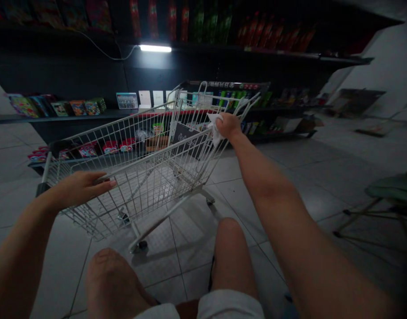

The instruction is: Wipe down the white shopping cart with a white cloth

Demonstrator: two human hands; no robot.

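A white wire shopping cart (157, 164) stands on the tiled floor just in front of my knees. My left hand (79, 188) rests on the cart's near rim by the handle, fingers curled over the wire. My right hand (227, 125) reaches to the far side rim and is closed on a white cloth (215, 129), pressing it against the wire. A dark panel lies inside the basket.
Dark store shelves (90, 116) with packaged goods and bottles run behind the cart, lit by a strip light (155, 48). A green chair (389, 195) on metal legs stands at the right. My bare knees are low in the view.
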